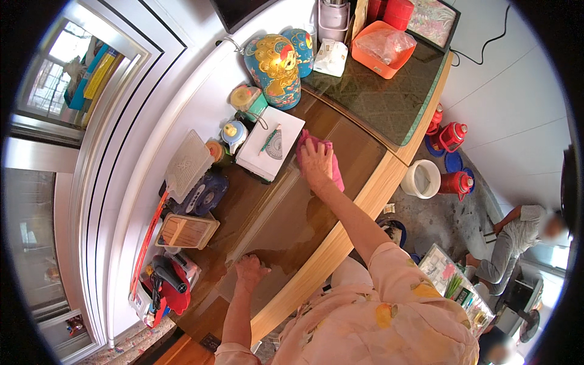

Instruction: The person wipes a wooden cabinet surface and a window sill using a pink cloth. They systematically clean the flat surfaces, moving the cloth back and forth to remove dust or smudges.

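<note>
My right hand (316, 163) presses down on a pink cloth (337, 175), its fingers spread over the folds. The cloth lies on a brown tabletop (292, 219) with a glossy, partly wet-looking surface. My left hand (250, 272) rests on the tabletop nearer the left end, holding nothing, with the fingers bent and apart. Just left of the cloth sits a stack of white paper (285, 127). A protractor (274, 145) and a green pencil (269, 139) lie on top of it.
Along the wall stand blue-and-gold painted nesting dolls (273, 68), a blue telephone (207, 194), a wooden-bottomed tray (188, 231) and a hair dryer (169, 273). An orange basin (383, 50) occupies the far end. A white bucket (420, 179) and red thermos flasks (451, 137) stand on the floor; a person (511, 242) sits beyond.
</note>
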Action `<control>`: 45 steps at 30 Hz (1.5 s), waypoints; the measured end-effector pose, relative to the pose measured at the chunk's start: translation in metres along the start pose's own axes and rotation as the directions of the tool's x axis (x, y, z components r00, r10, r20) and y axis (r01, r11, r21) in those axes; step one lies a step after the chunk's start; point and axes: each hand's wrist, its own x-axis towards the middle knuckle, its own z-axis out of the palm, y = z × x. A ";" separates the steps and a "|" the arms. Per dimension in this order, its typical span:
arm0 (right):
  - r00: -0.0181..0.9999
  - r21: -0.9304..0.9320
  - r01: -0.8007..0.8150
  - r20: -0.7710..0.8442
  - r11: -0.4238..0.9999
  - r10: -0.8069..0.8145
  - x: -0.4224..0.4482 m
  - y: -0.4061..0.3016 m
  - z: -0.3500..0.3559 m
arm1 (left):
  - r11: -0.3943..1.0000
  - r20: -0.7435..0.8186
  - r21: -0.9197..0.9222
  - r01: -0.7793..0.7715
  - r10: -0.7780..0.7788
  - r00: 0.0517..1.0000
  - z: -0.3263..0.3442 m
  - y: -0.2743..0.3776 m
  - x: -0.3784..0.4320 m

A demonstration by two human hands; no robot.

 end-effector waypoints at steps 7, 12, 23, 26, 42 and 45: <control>0.940 0.036 0.326 0.092 0.945 -0.328 -0.062 -0.042 -0.016 | 0.998 -0.011 0.063 0.014 -0.013 1.000 0.009 0.000 0.009; 0.786 0.245 0.591 0.036 0.768 -0.617 -0.103 -0.050 -0.015 | 0.999 0.069 0.022 0.031 -0.032 0.997 0.002 -0.003 0.011; 0.979 0.206 -0.152 -0.102 0.967 0.176 -0.073 0.052 -0.031 | 0.995 -0.097 -0.024 -0.098 0.095 0.991 0.004 -0.006 0.000; 0.994 0.187 -0.047 -0.090 0.981 0.065 -0.096 -0.002 -0.027 | 0.999 -0.072 -0.012 -0.032 0.031 0.997 0.005 -0.005 0.001; 0.969 0.322 0.230 0.016 0.918 -0.248 -0.046 -0.177 0.000 | 1.000 -0.061 0.009 -0.030 0.031 0.998 0.014 -0.004 0.009; 0.922 0.254 0.369 0.020 0.894 -0.386 -0.062 -0.179 -0.002 | 0.999 -0.084 0.054 -0.002 0.007 0.996 0.007 0.003 0.003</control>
